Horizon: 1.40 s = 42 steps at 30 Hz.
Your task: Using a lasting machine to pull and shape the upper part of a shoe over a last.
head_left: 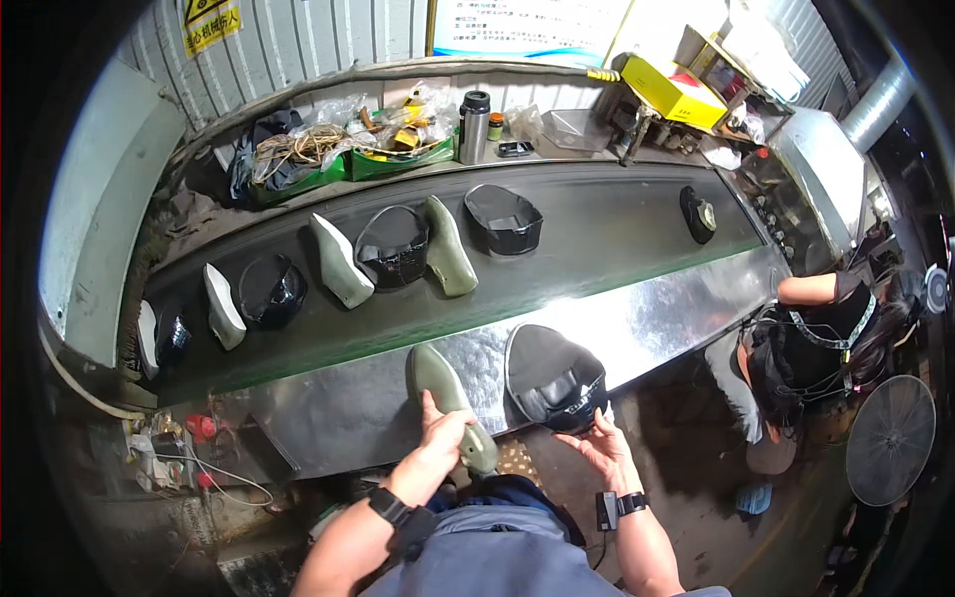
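L hand [439, 445] fingers wrapped round green shoe last [448, 403]; R hand [597, 445] fingers spread under black shoe upper [553, 378], at steel counter [676, 313] front edge.

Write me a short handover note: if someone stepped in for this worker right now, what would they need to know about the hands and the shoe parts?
Left hand: gripping a green shoe last that lies on the shiny metal ledge.
Right hand: fingers touching the lower edge of a black shoe upper, which rests on the same ledge just right of the last.
Done: last and upper are side by side; the upper is not on the last.
Left: more lasts and black uppers sit paired along the dark conveyor belt behind. Another person sits at the right end.
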### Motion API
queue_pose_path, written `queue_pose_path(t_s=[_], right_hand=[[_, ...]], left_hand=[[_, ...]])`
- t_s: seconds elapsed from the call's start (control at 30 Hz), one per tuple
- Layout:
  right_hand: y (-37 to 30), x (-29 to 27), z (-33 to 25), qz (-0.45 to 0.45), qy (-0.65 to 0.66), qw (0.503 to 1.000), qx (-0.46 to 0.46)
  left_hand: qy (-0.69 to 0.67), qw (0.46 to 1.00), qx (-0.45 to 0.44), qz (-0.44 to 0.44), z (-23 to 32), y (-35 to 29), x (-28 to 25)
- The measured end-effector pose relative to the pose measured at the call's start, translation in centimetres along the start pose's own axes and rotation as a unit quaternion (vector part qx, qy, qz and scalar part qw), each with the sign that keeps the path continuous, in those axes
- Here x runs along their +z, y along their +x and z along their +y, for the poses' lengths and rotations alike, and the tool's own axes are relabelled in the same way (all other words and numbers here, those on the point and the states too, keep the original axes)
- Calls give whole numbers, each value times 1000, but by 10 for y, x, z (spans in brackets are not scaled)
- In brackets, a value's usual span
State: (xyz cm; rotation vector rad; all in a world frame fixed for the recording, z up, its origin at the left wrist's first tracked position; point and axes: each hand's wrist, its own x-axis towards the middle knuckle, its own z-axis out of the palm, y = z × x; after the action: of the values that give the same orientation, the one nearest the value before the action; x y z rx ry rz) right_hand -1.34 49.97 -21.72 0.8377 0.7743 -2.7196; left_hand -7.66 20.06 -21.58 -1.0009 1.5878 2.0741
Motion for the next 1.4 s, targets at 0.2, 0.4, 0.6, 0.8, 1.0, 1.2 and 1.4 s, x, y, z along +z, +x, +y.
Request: queue_pose_path(t_s=[0.2,0.4,0.6,0.8,1.0,1.2,1.4], right_hand=[[-27,51,-15,-29,-100,994,-45],[-62,72,41,-244,-743,526,-333],[-28,47,113,-245,-743,411,-469],[11,54,130,-95,-632,674,-371],[17,51,118,-256,-637,673,-273],[29,49,105,-323,-674,612,-256],[42,44,110,-350,-629,659,-218]], left_hand=[[248,953,116,132,5,1,24],[-235,899,-141,-341,84,39,-42],[207,964,164,38,80,90,-33],[370,839,371,147,76,113,-18],[240,941,205,125,83,84,-39],[477,861,118,132,80,77,-19],[414,869,168,215,67,90,-28]])
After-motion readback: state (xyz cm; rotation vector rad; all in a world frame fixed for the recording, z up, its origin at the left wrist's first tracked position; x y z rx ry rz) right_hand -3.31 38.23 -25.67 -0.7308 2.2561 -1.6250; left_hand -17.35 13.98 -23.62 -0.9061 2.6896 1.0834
